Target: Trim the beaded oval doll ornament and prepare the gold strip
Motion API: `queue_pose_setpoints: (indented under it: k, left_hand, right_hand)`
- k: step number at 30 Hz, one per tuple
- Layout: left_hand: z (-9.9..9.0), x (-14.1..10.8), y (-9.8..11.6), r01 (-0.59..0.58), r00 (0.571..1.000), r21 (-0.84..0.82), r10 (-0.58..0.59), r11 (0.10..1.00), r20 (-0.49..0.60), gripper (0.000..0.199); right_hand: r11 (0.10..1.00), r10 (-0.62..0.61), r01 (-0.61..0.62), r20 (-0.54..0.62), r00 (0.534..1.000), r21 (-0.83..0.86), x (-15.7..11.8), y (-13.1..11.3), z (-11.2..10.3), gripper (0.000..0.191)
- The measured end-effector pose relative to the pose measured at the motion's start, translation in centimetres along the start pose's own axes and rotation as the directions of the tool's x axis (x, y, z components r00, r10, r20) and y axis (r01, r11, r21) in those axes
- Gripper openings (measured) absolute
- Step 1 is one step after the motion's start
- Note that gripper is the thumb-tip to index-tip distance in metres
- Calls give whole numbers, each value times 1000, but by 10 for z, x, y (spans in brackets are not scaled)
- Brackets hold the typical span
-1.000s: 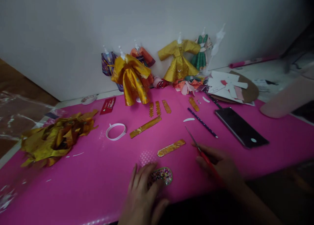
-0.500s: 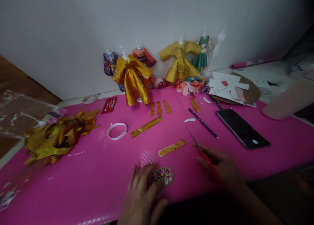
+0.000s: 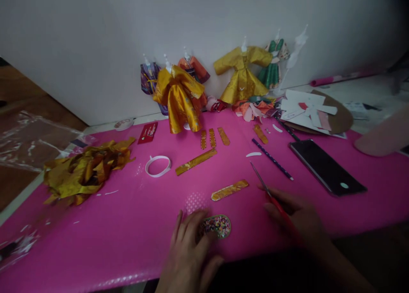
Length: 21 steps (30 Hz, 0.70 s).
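1. Exposure: dim overall; smooth grey wall [image 3: 96, 41] dull, upper right corner nearly black.
2. Glare: white highlights on glossy pink tabletop's [image 3: 121, 242] near edge and crumpled clear plastic film [image 3: 41, 133].
3. Shadow: bare right hand [image 3: 302, 220] dark.
4. Focus: pale pink cylinder [image 3: 380, 133], right, blurred.

Five miniature outfits [image 3: 179, 93] and one bare white form [image 3: 294, 56] line the upper frame.
Six gold strips [image 3: 229, 191] lie across the center; one red-handled tool [image 3: 280, 208], one pencil-like stick [image 3: 272, 159] and one phone [image 3: 327, 167] appear at right, one multicolored oval [image 3: 222, 225] at lower center.
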<state>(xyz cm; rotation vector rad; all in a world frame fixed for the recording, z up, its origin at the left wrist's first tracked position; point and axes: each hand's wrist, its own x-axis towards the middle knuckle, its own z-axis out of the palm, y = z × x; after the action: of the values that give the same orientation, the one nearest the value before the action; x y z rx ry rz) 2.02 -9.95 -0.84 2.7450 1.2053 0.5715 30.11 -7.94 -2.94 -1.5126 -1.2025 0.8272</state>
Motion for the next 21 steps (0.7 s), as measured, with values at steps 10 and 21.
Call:
queue_pose_setpoints:
  k: [10, 21]
  left_hand:
    - [-2, -6, -5, 117, 989, -36, -120, 992, -86, 26]
    - [-1, 0, 7, 64, 993, -96, -73, 993, -96, 28]
  right_hand:
    - [1000, -17, 17, 21, 1000, -6, 0, -1, -4, 45]
    - [996, 76, -74, 24, 997, -53, -5, -13, -5, 44]
